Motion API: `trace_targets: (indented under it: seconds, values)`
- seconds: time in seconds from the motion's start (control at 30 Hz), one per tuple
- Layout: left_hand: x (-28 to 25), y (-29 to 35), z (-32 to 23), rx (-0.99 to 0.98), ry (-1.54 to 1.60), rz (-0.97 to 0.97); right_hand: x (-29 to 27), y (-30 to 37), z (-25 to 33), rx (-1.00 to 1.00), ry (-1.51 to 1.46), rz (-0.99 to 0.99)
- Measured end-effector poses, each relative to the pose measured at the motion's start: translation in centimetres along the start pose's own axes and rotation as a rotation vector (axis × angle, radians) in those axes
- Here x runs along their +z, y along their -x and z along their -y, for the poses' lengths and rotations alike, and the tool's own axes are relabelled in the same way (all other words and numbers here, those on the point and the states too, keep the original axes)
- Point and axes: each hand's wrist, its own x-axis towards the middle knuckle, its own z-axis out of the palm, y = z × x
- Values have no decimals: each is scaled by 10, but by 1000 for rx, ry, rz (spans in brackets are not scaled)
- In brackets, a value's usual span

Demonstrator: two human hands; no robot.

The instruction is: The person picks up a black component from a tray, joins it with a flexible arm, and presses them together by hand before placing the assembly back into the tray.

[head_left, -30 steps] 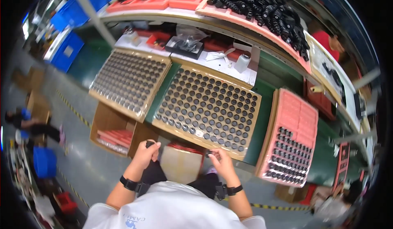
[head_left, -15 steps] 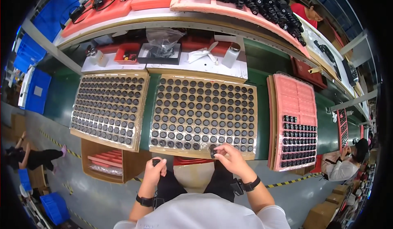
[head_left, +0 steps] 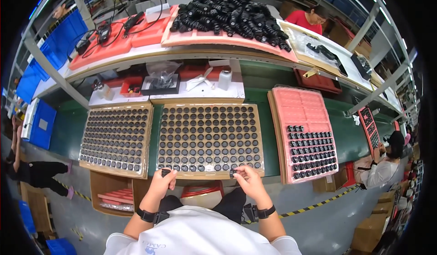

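Note:
My left hand is closed around a small black round cap-like part, just at the near left corner of the middle tray. Between the thumb and fingers of my right hand is another black part, held at the tray's near edge. The middle tray, brown with a clear plastic liner, carries rows of black round parts standing in its pockets. One pocket in the nearest row, left of my right hand, shows pale with no part in it.
At left lies a similar filled tray. A pink foam tray at right holds black parts in its nearer half. Behind stand a white bottle and a red bin. Black coiled pieces heap on the shelf above; a co-worker sits beyond.
The view has tilted up and turned right. My left hand has come forward to the tray's corner. My right hand has drawn its black part back from the nearest row to the tray's edge.

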Motion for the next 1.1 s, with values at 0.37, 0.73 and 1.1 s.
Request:
trace_targets:
  seconds: [0.37,0.73,1.1]
  values:
    - [7,-26,12,208,-63,-7,-1,-4,-35,-35,-17,21]
    - [4,-25,120,313,-40,-29,-4,-21,-76,-336,278,246]
    - [28,22,131,665,-358,-19,45,16,-101,-394,-202,440]
